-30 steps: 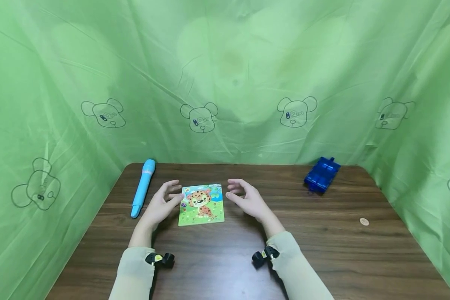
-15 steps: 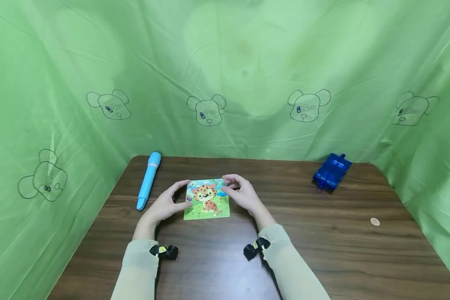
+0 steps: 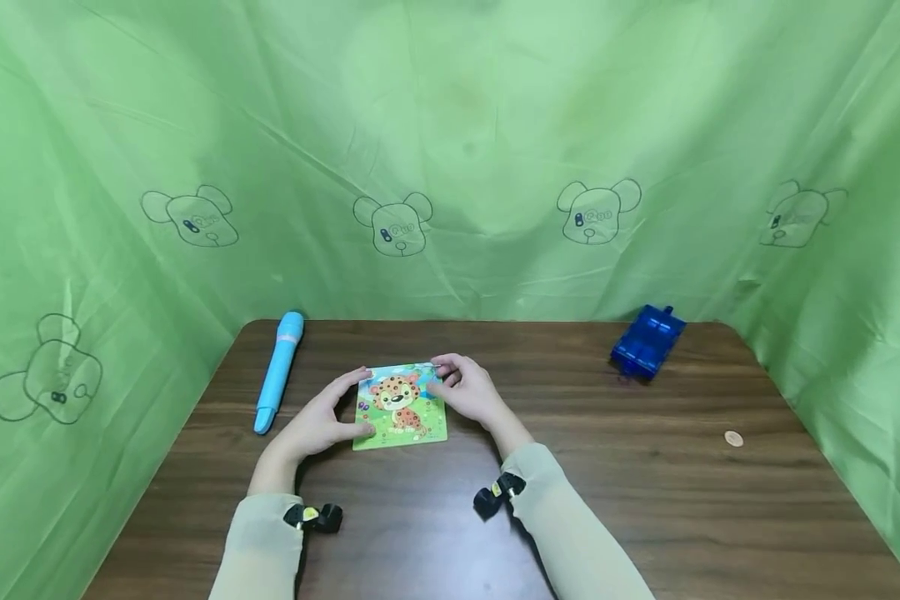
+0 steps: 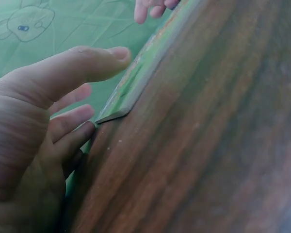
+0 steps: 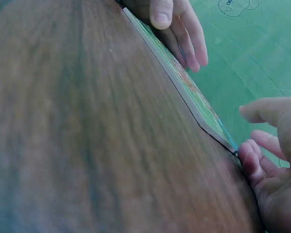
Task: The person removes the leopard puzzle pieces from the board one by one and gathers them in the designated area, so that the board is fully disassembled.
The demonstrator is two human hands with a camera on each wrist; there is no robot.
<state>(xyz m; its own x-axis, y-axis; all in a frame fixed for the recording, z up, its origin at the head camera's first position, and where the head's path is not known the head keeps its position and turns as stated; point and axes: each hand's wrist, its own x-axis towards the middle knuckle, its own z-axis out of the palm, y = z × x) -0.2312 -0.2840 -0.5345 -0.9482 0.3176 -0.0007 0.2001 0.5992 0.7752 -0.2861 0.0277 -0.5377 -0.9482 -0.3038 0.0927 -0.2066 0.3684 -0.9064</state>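
A thin square board [image 3: 401, 408], printed with a spotted cartoon leopard on green and blue, lies on the brown table. My left hand [image 3: 317, 425] is at its left side, with the fingertips by the far left corner and the thumb over the left edge. In the left wrist view that thumb [image 4: 114, 54] is raised above the board and the fingers touch its near corner. At the far right corner is my right hand [image 3: 468, 390]. The right wrist view has its loosely bent fingers [image 5: 250, 158] against the corner and the thumb [image 5: 257, 110] lifted off the board.
A light blue toy microphone [image 3: 279, 372] lies to the left of the board. Towards the back right is a translucent dark blue plastic case [image 3: 647, 342]. A small pale round disc [image 3: 733, 438] lies near the right side of the table [image 3: 607, 467]. Green cloth [image 3: 480, 167] surrounds the table.
Both hands have moved inward to the board's sides, the right one reaching its far right corner. The board stays flat on the table. The head view has shifted slightly.
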